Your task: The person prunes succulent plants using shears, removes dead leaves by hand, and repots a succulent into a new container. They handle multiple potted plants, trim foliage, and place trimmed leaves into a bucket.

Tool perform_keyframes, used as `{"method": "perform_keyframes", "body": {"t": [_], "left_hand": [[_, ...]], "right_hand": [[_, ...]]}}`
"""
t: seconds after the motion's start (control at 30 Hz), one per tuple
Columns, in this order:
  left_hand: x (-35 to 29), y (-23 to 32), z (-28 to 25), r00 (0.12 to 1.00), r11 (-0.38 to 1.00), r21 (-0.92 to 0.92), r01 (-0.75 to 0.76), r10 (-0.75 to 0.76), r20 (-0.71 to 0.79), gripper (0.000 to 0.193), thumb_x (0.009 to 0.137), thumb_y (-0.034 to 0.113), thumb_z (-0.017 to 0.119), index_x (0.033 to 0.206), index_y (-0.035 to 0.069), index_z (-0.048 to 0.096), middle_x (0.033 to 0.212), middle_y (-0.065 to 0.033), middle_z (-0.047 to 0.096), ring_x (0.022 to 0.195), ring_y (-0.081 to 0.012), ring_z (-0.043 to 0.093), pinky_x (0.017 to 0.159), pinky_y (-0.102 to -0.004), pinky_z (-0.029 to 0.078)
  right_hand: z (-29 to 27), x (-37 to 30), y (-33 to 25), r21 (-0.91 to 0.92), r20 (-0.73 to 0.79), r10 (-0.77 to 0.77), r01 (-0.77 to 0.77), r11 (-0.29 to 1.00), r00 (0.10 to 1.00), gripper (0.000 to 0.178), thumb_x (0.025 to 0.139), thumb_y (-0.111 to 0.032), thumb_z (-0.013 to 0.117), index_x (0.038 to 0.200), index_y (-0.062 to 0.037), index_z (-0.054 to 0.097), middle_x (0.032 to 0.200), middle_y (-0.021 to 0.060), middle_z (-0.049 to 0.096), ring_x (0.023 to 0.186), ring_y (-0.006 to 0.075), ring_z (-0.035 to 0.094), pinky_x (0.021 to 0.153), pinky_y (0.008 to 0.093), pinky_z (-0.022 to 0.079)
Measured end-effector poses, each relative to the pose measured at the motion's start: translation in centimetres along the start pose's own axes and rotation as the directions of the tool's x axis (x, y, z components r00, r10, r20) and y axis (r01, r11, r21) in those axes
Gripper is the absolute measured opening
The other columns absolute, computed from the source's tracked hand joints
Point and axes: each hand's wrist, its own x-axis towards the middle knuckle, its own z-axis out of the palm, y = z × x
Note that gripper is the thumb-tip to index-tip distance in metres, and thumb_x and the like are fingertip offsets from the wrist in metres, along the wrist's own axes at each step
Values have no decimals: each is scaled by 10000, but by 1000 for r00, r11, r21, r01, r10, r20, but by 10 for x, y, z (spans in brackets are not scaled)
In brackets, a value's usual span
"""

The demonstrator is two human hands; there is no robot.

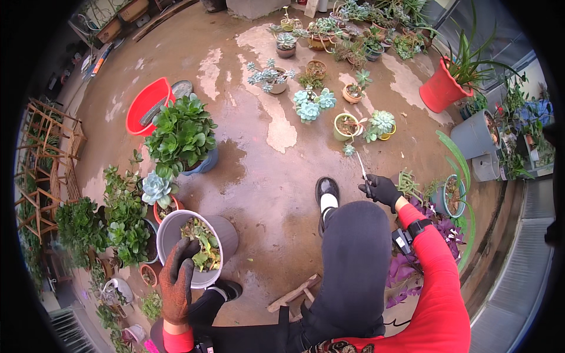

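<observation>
My left hand [178,279], in an orange and black glove, is over the near rim of a light grey bucket [226,235]. Its fingers are apart and bent inward, with nothing visible in them. Green and yellow leaves [203,244] lie inside the bucket. On the other side, my right hand [382,191], in a black glove, is closed around long, thin metal tweezers [361,165]. Their tip points away from me, close to a small succulent rosette [349,150] hanging below a pale green pot [346,126]. A blue-green succulent [381,122] in a yellow pot stands beside that pot.
A bushy green plant [179,135] and a red tub [147,109] stand at the left. Potted succulents [321,32] crowd the far side. At the right are a tall red pot [444,88] and purple-leaved plants [403,270]. A small wooden stool [294,294] is below me.
</observation>
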Motion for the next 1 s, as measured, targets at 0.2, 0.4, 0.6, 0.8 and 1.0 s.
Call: {"method": "perform_keyframes", "body": {"t": [0.2, 0.4, 0.6, 0.8, 1.0], "left_hand": [[46, -53, 29, 986, 983, -77, 165, -164, 13, 422, 1022, 152, 483, 1371, -84, 499, 1269, -188, 635, 1189, -252, 609, 1065, -358, 433], [66, -81, 38, 958, 952, -111, 286, -287, 13, 435, 1023, 184, 515, 1366, -84, 507, 1234, -188, 650, 1156, -246, 618, 1034, -354, 441], [79, -92, 51, 945, 939, -101, 328, -326, 39, 420, 1027, 168, 508, 1368, -77, 510, 1235, -193, 649, 1156, -259, 620, 1037, -369, 440], [83, -100, 55, 934, 928, -110, 357, -353, 51, 410, 1026, 142, 511, 1378, -67, 510, 1244, -190, 646, 1164, -266, 617, 1043, -377, 440], [85, -101, 54, 928, 919, -129, 373, -371, 39, 413, 1026, 150, 512, 1377, -67, 510, 1240, -196, 642, 1160, -278, 619, 1049, -387, 444]], "right_hand": [[57, 61, 58, -638, 45, 34, 2, 770, 998, 432, 888, -503, 591, 1049, -108, 653, 995, 168, 715, 949, 371, 687, 814, 469, 528], [101, 81, 99, -726, 123, 109, 14, 688, 986, 457, 907, -426, 540, 1180, -66, 604, 964, 152, 739, 887, 343, 718, 784, 484, 535], [102, 99, 104, -833, 193, 35, 144, 535, 981, 271, 841, -336, 623, 971, -128, 738, 931, 95, 757, 845, 276, 733, 742, 435, 521], [95, 120, 86, -815, 548, 209, 462, 350, 810, 277, 850, -320, 623, 1031, -168, 767, 1007, 39, 764, 943, 238, 726, 772, 414, 521], [57, 172, 62, -12, 191, 63, -61, 998, 980, 384, 990, -360, 515, 1154, -37, 641, 1058, 101, 730, 861, 254, 713, 767, 363, 547]]}}
